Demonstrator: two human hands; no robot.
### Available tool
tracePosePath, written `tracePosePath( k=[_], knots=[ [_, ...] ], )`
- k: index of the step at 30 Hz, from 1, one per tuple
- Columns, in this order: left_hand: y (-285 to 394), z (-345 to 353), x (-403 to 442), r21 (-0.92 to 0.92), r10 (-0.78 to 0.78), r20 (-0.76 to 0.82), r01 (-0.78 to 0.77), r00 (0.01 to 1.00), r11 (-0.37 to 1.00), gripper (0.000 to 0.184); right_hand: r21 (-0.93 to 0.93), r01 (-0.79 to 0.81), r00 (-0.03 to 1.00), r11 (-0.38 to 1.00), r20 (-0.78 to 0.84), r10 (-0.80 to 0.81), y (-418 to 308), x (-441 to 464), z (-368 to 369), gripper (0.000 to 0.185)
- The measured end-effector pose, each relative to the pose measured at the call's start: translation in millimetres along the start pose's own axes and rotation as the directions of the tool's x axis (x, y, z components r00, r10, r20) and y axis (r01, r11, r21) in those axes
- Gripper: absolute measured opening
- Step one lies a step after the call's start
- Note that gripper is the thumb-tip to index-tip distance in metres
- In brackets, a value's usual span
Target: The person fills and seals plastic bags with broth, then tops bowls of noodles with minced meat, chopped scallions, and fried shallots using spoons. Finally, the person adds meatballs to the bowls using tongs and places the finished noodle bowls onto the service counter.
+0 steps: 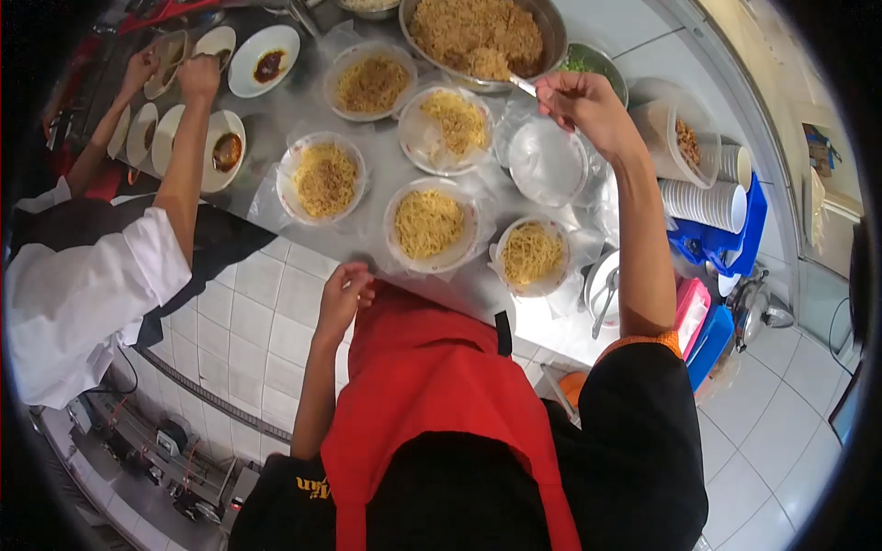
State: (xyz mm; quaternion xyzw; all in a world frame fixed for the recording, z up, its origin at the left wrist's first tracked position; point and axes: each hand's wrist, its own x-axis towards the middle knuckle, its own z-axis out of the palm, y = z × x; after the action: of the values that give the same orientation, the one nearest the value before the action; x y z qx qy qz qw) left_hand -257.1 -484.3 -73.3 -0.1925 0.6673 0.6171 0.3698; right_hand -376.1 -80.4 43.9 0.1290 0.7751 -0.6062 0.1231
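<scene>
My right hand [579, 106] is closed on the handle of a spoon [523, 85], whose head lies in brown minced topping [473, 32] in a large metal bowl [558, 37]. My left hand [346, 296] hangs by the counter's near edge, its fingers loosely bent and holding nothing. Between my hands stand several plastic-lined bowls of yellow noodles. Brown topping lies on the noodles [323, 180] at left, the noodles [371, 84] farther back and the noodles [455, 121] in the middle. The front noodles [429, 224] and the right noodles [533, 253] look plain.
A clear-lined bowl [548, 165] sits below my right hand. Stacked paper cups [703, 204], a clear tub [657, 129] and a blue tray [749, 230] stand at right. A co-worker's hands [198, 78] are over plates at left, near a plate of dark sauce [241, 69].
</scene>
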Motion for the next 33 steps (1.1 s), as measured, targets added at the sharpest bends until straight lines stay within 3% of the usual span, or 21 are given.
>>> tracePosePath(
  k=[2,4,6,8,9,11,14,18,20,22,24,26,27,28,30,33],
  knots=[
    [-1,4,5,-0.010,-0.053,0.008,0.053,0.999,0.999,0.027,-0.123,0.056,0.992,0.991,0.118,-0.041,1,-31,14,0.008],
    [2,8,6,-0.096,-0.090,0.023,0.092,0.996,0.991,0.029,-0.021,-0.003,0.997,1.000,0.083,0.005,23,-59,45,0.007],
    [-1,8,10,-0.141,-0.091,0.058,0.098,0.994,0.985,0.032,-0.096,0.006,0.997,0.995,0.076,0.001,48,-80,79,0.008],
    [-1,9,11,-0.184,-0.088,0.091,0.104,0.992,0.978,0.034,-0.213,0.298,0.954,0.931,0.019,-0.300,77,-93,113,0.013],
    [2,12,10,-0.258,-0.093,0.123,0.122,0.988,0.958,0.035,-0.209,0.296,0.954,0.932,0.018,-0.299,89,-97,126,0.013],
    [5,16,12,-0.330,-0.095,0.151,0.140,0.984,0.934,0.037,-0.444,0.461,0.854,0.768,-0.014,-0.521,105,-103,142,0.015],
    [4,17,12,-0.365,-0.087,0.199,0.156,0.976,0.918,0.041,-0.437,0.482,0.814,0.760,-0.098,-0.573,104,-109,147,0.018],
    [-6,13,11,-0.372,-0.097,0.208,0.170,0.973,0.913,0.041,-0.369,0.364,0.910,0.855,-0.053,-0.411,109,-112,148,0.007],
    [-8,5,7,-0.373,-0.093,0.201,0.164,0.975,0.913,0.040,-0.134,0.074,0.997,0.988,0.004,-0.074,85,-107,133,0.010],
    [-10,-6,-2,-0.264,-0.095,0.182,0.141,0.979,0.954,0.040,-0.001,0.207,0.973,0.978,-0.109,-0.205,71,-91,110,0.008],
    [-21,-17,-9,-0.234,-0.115,0.105,0.137,0.988,0.962,0.037,-0.040,0.132,0.969,0.990,-0.205,-0.137,37,-61,73,0.010],
    [-39,-30,-11,-0.205,-0.126,0.033,0.130,0.991,0.970,0.035,-0.274,0.234,0.905,0.933,-0.290,-0.312,19,-9,34,0.010],
    [-51,-38,-11,-0.194,-0.167,0.006,0.165,0.986,0.967,0.036,-0.488,0.217,0.859,0.846,-0.317,-0.403,11,18,22,0.009],
    [-63,-44,-12,-0.182,-0.208,-0.023,0.201,0.978,0.963,0.038,-0.674,0.170,0.808,0.719,-0.322,-0.493,6,47,12,0.010],
    [-85,-52,-14,-0.147,-0.226,-0.075,0.213,0.971,0.966,0.038,-0.907,0.045,0.845,0.418,-0.188,-0.501,23,115,-4,0.014],
    [-119,-65,-20,-0.106,-0.308,-0.156,0.294,0.939,0.950,0.043,-0.930,-0.092,0.863,0.356,-0.253,-0.438,45,162,11,0.015]
  ],
)
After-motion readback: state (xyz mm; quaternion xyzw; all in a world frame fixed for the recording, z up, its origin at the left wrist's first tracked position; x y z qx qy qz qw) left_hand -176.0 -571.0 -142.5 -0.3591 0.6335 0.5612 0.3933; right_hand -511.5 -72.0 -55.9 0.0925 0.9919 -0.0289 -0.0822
